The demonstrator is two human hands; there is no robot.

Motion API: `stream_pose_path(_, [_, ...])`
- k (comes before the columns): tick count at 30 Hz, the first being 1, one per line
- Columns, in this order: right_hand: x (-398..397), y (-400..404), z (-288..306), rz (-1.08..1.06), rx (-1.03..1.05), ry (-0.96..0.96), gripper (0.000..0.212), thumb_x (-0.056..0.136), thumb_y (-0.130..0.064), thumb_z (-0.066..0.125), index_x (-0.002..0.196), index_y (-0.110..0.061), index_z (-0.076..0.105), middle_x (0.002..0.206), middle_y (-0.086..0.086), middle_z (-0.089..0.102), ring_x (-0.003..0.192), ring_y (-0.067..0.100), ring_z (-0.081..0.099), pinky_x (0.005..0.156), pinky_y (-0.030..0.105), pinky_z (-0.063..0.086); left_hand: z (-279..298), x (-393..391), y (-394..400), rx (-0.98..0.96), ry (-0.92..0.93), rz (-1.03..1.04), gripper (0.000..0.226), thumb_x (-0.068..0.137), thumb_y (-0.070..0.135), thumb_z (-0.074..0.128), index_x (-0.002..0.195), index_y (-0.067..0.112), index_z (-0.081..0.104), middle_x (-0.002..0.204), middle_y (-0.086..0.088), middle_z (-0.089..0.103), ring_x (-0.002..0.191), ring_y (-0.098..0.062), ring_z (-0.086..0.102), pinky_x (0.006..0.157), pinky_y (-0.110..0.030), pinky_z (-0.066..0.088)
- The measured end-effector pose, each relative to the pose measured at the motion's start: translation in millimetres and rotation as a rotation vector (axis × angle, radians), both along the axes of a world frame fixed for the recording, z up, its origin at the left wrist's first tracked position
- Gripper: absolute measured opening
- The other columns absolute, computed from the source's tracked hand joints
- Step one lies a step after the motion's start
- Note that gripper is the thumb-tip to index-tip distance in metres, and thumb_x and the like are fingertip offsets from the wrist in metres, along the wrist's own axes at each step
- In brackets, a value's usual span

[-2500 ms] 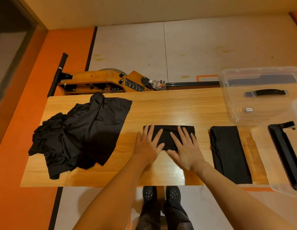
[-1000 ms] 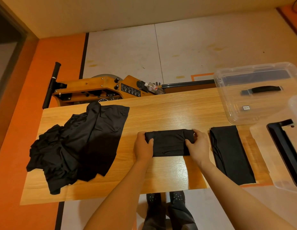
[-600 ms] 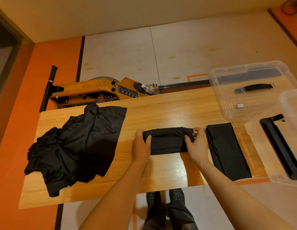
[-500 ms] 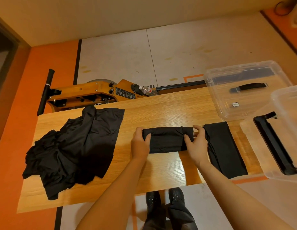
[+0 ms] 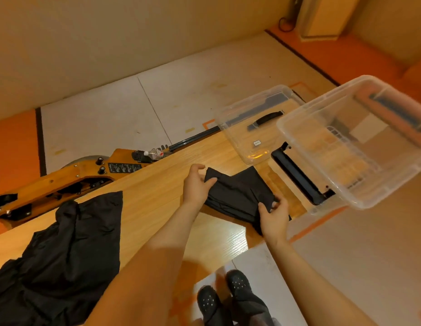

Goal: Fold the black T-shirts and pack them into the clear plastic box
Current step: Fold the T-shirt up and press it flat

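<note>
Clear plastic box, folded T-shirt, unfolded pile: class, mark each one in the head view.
clear plastic box (image 5: 296, 137), head view, near rim.
folded T-shirt (image 5: 237, 196), head view, middle of the top fold.
unfolded pile (image 5: 70, 252), head view, centre of the crumpled cloth.

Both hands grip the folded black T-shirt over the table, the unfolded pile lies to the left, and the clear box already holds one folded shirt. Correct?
Not quite. In the head view the clear plastic box holds no shirt. The rest stands: left hand and right hand grip the folded black T-shirt over the table, with the unfolded pile to the left.
</note>
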State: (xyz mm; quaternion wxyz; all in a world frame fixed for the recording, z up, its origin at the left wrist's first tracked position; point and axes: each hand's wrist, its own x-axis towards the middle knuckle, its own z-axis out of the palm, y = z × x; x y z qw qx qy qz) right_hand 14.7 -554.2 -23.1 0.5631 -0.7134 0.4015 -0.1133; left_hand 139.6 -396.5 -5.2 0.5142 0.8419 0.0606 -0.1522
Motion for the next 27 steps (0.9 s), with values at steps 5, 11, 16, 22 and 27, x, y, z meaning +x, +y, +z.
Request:
stream_pose_path(5, [-25.7,-13.1,-3.5,-0.153,0.063,-0.041,0.048,0.093,-0.006,0.063,0.136,-0.014,0.044,0.104,-0.005,0.055,0.094,0.006,0.058,0.090,0.031,0.053,-0.7,14.3,-48.3,0.049,0.036,-0.186,0.045,0.085,0.018,0.073,0.120,0.018,0.045,0.086,0.002,0.060,0.079,-0.014,0.063,0.068,-0.030,0.054])
stream_pose_path(11, [-35.5,-13.1,-10.4,-0.247,0.077,0.031,0.065,0.087,-0.001,0.069,0.144,-0.010,0.038,0.110,0.000,0.048,0.094,0.009,0.049,0.095,0.026,0.045,-13.3,27.9,-81.1,0.113,0.026,-0.330,0.037,0.082,0.018,0.076,0.101,0.015,0.045,0.086,0.000,0.061,0.077,-0.016,0.059,0.063,-0.031,0.049])
stream_pose_path(16, [-35.8,-7.7,-18.4,-0.275,0.137,0.026,0.085,0.083,0.002,0.072,0.153,-0.011,0.025,0.146,0.011,0.041,0.134,0.023,0.041,0.101,0.021,0.031,-22.0,36.4,-99.0,0.201,-0.048,-0.426,0.029,0.081,0.015,0.075,0.077,0.015,0.046,0.071,0.004,0.050,0.063,-0.009,0.044,0.053,-0.024,0.031])
stream_pose_path(22, [-34.5,-3.2,-29.0,-0.373,0.133,0.034,0.058,0.097,-0.022,0.058,0.148,-0.013,0.032,0.112,0.007,0.054,0.103,0.018,0.056,0.105,0.038,0.044,-40.9,41.2,-97.1,0.236,-0.007,-0.591,0.015,0.083,0.011,0.070,0.093,0.016,0.060,0.084,0.004,0.055,0.081,-0.013,0.051,0.063,-0.022,0.037])
stream_pose_path(27, [-35.1,-2.9,-35.6,-0.408,0.097,0.060,0.053,0.097,-0.009,0.056,0.146,-0.016,0.037,0.110,0.008,0.054,0.101,0.019,0.058,0.098,0.031,0.047,-50.6,45.6,-89.1,0.247,-0.034,-0.612,0.029,0.083,-0.003,0.062,0.104,0.015,0.065,0.106,-0.003,0.062,0.099,-0.016,0.055,0.079,-0.023,0.040])
